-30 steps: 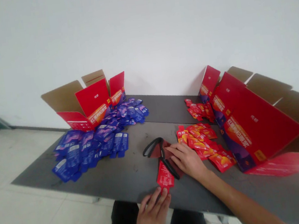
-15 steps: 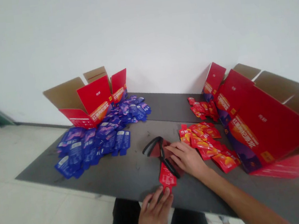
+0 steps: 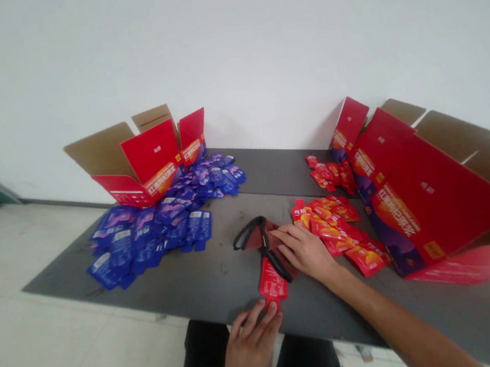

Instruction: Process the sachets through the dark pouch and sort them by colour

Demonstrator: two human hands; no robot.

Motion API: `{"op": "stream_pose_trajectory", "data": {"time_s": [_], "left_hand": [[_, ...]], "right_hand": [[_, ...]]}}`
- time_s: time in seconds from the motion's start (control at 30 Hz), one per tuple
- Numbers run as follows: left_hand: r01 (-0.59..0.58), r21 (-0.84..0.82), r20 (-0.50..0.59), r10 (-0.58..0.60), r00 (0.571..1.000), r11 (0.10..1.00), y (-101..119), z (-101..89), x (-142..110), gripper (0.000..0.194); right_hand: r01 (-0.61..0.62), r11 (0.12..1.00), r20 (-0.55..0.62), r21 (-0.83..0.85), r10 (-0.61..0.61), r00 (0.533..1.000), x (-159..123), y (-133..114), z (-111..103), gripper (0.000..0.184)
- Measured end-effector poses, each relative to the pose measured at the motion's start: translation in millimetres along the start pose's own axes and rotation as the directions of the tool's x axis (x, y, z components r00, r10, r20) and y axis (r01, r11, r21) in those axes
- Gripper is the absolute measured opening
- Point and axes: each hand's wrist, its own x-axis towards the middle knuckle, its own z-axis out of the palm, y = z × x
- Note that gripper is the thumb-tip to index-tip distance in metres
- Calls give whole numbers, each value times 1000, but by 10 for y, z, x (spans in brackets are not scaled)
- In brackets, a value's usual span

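My right hand (image 3: 308,251) pinches a dark reddish-brown piece with thick black edging (image 3: 273,234). It spreads into two curved lobes, and its exact kind I cannot make out. Partly beneath it, a red sachet (image 3: 273,285) lies on the grey table with white print facing up. My left hand (image 3: 250,342) rests at the table's front edge, fingers stretched out and fingertips touching the narrow end of that sachet. Close to my right hand is a pile of red sachets with orange pictures (image 3: 339,228). The right palm and the underside of the black-edged piece are hidden.
Many blue sachets (image 3: 143,236) spread over the table's left side, before an open red carton (image 3: 151,154). More red sachets (image 3: 332,175) lie at the back right, beside large open red cartons (image 3: 431,195). A white wall (image 3: 228,59) stands behind the table (image 3: 187,290).
The whole view has shifted slightly upward. Both hands keep nearly the same places, with the left fingertips still on the sachet and the right hand still pinching the black-edged piece.
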Motion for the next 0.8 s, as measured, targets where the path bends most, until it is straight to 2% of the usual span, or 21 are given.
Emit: {"op": "stream_pose_trajectory", "data": {"time_s": [0.07, 0.17, 0.23, 0.3, 0.37, 0.43, 0.5, 0.57, 0.63, 0.7, 0.8], "left_hand": [[25, -19, 8, -25, 1000, 999, 25, 40, -24, 46], [105, -56, -8, -106, 994, 993, 52, 76, -49, 46], [97, -54, 13, -97, 995, 994, 46, 61, -45, 47], [40, -32, 50, -39, 998, 999, 24, 22, -25, 47], [6, -19, 58, -5, 998, 1000, -2, -16, -2, 46], [3, -18, 45, -2, 999, 1000, -16, -27, 11, 45], [-1, -24, 21, 1, 1000, 1000, -10, 3, 4, 44], [18, -42, -19, -18, 1000, 999, 18, 65, -21, 43], [84, -70, -64, -88, 994, 994, 53, 131, -52, 42], [151, -86, -89, -158, 983, 985, 76, 167, -73, 42], [96, -57, -38, -98, 994, 994, 59, 128, -60, 45]], "right_hand": [[58, 996, -4, 61, -57, 998, -163, -250, -28, 37], [153, 979, 103, 136, -168, 980, -359, -485, 27, 35], [149, 979, 133, 137, -167, 977, -349, -423, 104, 33], [88, 993, 110, 75, -96, 989, -222, -211, 162, 33], [32, 999, 85, -2, -31, 996, -52, 28, 166, 31], [3, 999, 62, -44, 0, 998, 62, 153, 116, 31], [4, 999, 33, -36, -3, 999, 48, 85, 47, 34], [45, 999, 26, 7, -45, 999, -90, -141, -5, 37], [135, 988, 88, 77, -142, 986, -277, -397, -16, 36], [187, 973, 151, 138, -208, 967, -404, -541, 22, 33], [145, 980, 138, 134, -164, 977, -344, -404, 131, 32]]}}
